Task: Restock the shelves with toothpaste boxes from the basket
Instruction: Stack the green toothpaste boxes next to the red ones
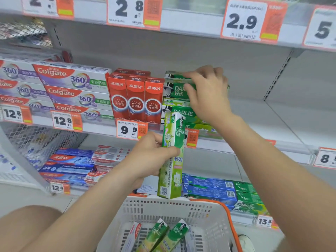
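Two green cardboard boxes [156, 235] lay in the slotted white plastic basket [209, 213]. My left hand [151, 157] gripped a third box [172, 171] upright above its far rim. My right hand [209, 91] clutched the top box [174, 76] of the green stack [181, 114] on the shelf [263, 120], beside three red boxes [136, 99].

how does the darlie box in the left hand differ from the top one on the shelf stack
The held box stands upright in the left hand; the top box lies flat on the stack, gripped by the right hand. The held box is lime green; the top box darker green. Both are Darlie.
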Tool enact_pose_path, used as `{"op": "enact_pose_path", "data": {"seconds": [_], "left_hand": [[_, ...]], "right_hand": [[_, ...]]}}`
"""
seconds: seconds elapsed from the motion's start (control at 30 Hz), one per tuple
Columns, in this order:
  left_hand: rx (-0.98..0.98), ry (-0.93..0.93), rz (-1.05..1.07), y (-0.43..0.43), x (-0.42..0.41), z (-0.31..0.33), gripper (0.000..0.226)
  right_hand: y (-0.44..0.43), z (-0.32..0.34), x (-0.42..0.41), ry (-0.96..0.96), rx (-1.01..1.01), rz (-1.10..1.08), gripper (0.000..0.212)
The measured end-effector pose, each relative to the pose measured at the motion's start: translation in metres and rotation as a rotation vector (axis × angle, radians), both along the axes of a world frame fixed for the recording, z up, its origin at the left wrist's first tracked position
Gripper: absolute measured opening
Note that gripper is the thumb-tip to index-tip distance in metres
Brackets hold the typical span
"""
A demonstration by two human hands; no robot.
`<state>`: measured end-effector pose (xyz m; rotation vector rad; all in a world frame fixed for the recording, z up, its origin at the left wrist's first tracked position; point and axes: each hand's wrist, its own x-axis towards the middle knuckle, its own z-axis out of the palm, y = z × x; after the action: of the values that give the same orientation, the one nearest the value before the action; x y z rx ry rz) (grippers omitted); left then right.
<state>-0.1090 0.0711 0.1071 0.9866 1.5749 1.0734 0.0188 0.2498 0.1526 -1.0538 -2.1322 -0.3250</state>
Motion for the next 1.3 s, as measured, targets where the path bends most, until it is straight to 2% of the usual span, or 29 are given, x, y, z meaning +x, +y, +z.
{"op": "enact_pose_path", "data": {"seconds": [0.07,0.13,0.27,0.33,0.37,0.43,0.5,0.57,0.63,0.73,0.8,0.87,1.0,1.07,1.13,1.2,1.23,1.3], "left_hand": [[0.014,-0.054,0.013,-0.004,0.002,0.003,0.026],[0.041,-0.091,0.024,-0.008,0.005,0.005,0.032],[0.077,-0.127,0.053,-0.017,0.012,0.005,0.057],[0.088,-0.101,0.089,-0.021,0.018,0.003,0.063],[0.104,-0.106,0.105,-0.023,0.021,0.002,0.064],[0.136,-0.143,0.130,-0.023,0.024,-0.002,0.062],[0.140,-0.172,0.110,-0.022,0.027,0.001,0.047],[0.118,-0.237,0.084,-0.020,0.028,0.006,0.030],[0.131,-0.313,0.110,-0.017,0.026,0.011,0.024],[0.204,-0.401,0.193,-0.013,0.020,0.014,0.025],[0.240,-0.466,0.239,-0.009,0.018,0.013,0.025],[0.286,-0.492,0.255,-0.006,0.018,0.011,0.025],[0.432,-0.616,0.305,0.004,0.024,0.011,0.022],[0.485,-0.645,0.304,0.011,0.024,0.013,0.021],[0.518,-0.639,0.257,0.017,0.025,0.015,0.027],[0.539,-0.528,0.199,0.022,0.025,0.016,0.025],[0.545,-0.374,0.190,0.025,0.024,0.013,0.030],[0.556,0.129,0.198,0.030,0.021,0.005,0.043]], "right_hand": [[-0.029,-0.007,0.009,0.256,-0.006,0.085,0.028],[-0.061,-0.014,0.019,0.332,-0.153,0.193,0.028],[-0.115,-0.028,0.035,0.231,-0.851,0.333,0.045],[-0.126,-0.032,0.043,0.225,-1.064,0.417,0.061],[-0.129,-0.033,0.046,0.182,-1.080,0.457,0.069],[-0.134,-0.039,0.049,0.072,-0.973,0.468,0.077],[-0.137,-0.048,0.050,0.102,-0.875,0.421,0.075],[-0.137,-0.048,0.054,0.290,-0.992,0.410,0.066],[-0.131,-0.044,0.063,0.464,-1.174,0.441,0.054],[-0.123,-0.035,0.078,0.480,-1.293,0.472,0.045],[-0.120,-0.032,0.082,0.430,-1.251,0.465,0.037],[-0.118,-0.028,0.082,0.342,-1.104,0.383,0.032],[-0.108,-0.021,0.088,0.141,-0.703,0.022,0.057],[-0.098,-0.012,0.099,0.194,-0.703,0.052,0.049],[-0.086,-0.007,0.111,0.301,-0.767,0.207,0.032],[-0.072,-0.008,0.119,0.368,-0.659,0.267,0.026],[-0.063,-0.011,0.122,0.387,-0.590,0.257,0.026],[-0.047,-0.014,0.125,0.388,-0.471,0.174,0.029]]}}
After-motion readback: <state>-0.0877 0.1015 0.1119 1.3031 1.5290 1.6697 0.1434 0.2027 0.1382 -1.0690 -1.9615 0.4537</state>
